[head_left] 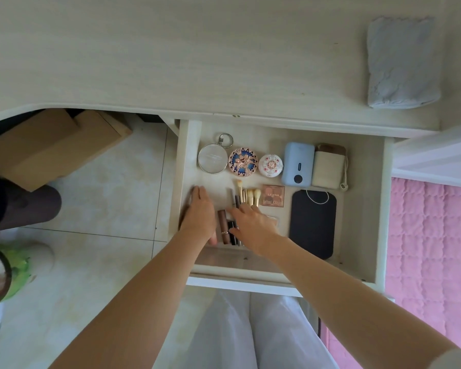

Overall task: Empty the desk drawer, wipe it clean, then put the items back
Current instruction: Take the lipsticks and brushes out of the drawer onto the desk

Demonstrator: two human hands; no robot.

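Drawer is open and full. Left hand lies flat, fingers straight; right hand reaches loosely over the lipsticks. Lift small items together onto the desk, clear of the cloth.

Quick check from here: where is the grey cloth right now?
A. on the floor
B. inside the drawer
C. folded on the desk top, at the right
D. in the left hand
C: the grey cloth lies folded on the desk top, untouched, while the left hand and right hand are both down in the drawer among the items.
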